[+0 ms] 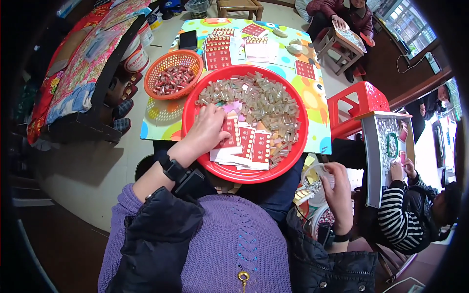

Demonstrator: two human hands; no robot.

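My left hand (207, 128) pinches a red-and-cream dotted card (233, 129), its thumb on the card's face. More such cards (261, 146) lie fanned out below it. They rest at the near side of a large red basin (304, 128), beside a heap of short clear plastic tubes (273, 110). To the right of the basin and lower down, my right hand (338, 193) has its fingers curled at the edge of a clear round plastic tub (317, 178). That hand hides part of the tub.
An orange basket (152, 73) of small red-filled tubes (173, 80) and a phone (188, 40) are on the colourful tablecloth, with more red cards (217, 56) behind. A red stool (364, 95) stands at right. Other people work at a tray (373, 161) and a small table (337, 49).
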